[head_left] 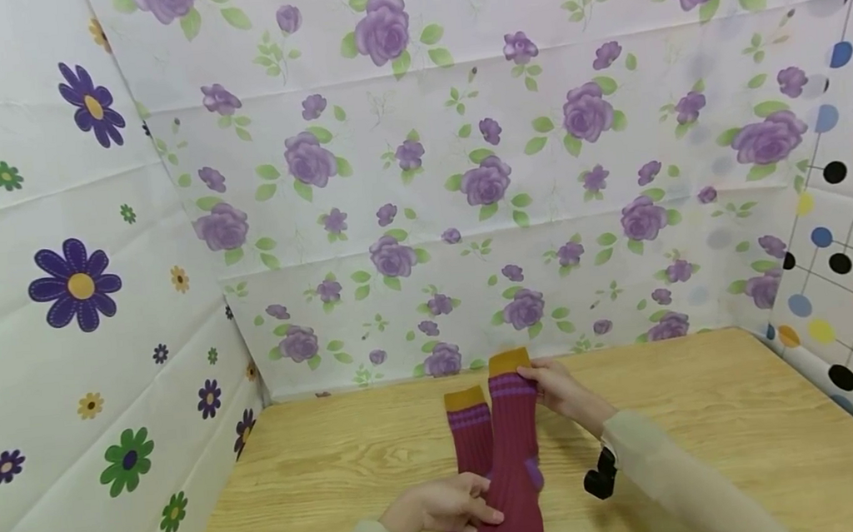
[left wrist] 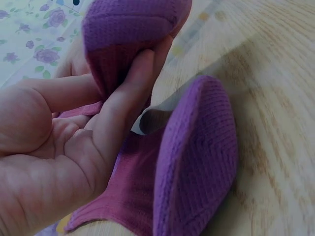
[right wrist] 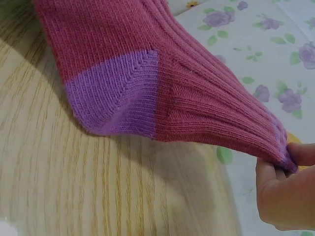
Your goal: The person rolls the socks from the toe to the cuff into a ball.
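Note:
A maroon sock (head_left: 513, 434) with a mustard cuff and purple heel and toe is stretched between both hands, raised off the table. My right hand (head_left: 562, 390) pinches it near the cuff; in the right wrist view the thumb and fingers close on the striped band. Lower down, my left hand (head_left: 449, 505) grips it near the toe, with the purple toe (left wrist: 135, 27) above the fingers in the left wrist view. A matching second sock (head_left: 472, 442) lies on the table to the left, partly hidden behind the first sock and my left hand.
The wooden table (head_left: 314, 467) runs back to a flowered cloth wall (head_left: 421, 191). Another patterned cloth (head_left: 21, 373) hangs along the left side, and a dotted one (head_left: 848, 266) along the right.

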A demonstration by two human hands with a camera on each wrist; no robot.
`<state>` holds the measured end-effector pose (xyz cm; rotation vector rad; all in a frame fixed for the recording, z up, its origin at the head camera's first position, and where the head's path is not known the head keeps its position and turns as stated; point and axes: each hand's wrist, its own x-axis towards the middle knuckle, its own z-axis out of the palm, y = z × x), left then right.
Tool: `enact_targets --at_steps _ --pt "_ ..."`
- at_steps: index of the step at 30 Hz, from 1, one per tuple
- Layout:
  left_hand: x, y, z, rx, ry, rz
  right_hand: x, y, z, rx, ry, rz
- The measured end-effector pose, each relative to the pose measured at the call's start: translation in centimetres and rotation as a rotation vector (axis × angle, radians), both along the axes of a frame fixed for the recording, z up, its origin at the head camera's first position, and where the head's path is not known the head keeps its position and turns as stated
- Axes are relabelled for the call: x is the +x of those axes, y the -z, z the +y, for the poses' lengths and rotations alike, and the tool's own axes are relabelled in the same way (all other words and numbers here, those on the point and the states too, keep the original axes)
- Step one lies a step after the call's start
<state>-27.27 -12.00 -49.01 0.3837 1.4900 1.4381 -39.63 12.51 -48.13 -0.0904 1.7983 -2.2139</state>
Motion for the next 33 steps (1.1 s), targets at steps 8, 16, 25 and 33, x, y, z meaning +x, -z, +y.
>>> enact_targets --at_steps 8,16,25,33 --pt "-0.2 0.1 -1.0 0.004 0.049 0.051 -0.3 0.1 -0.8 0.005 -0.011 -0.006" --pt "-0.2 0.5 -1.9 0.028 0.045 0.051 -0.5 0.0 -1.4 -0.011 -0.022 -0.010" --pt "-0.3 0.4 -2.6 0.038 0.072 0.036 -0.8 0.1 -2.1 -0.018 -0.024 -0.012" --pt "-0.3 0.5 -3.5 0.014 0.069 0.040 -1.0 -0.1 -3.3 -0.028 -0.062 -0.011"
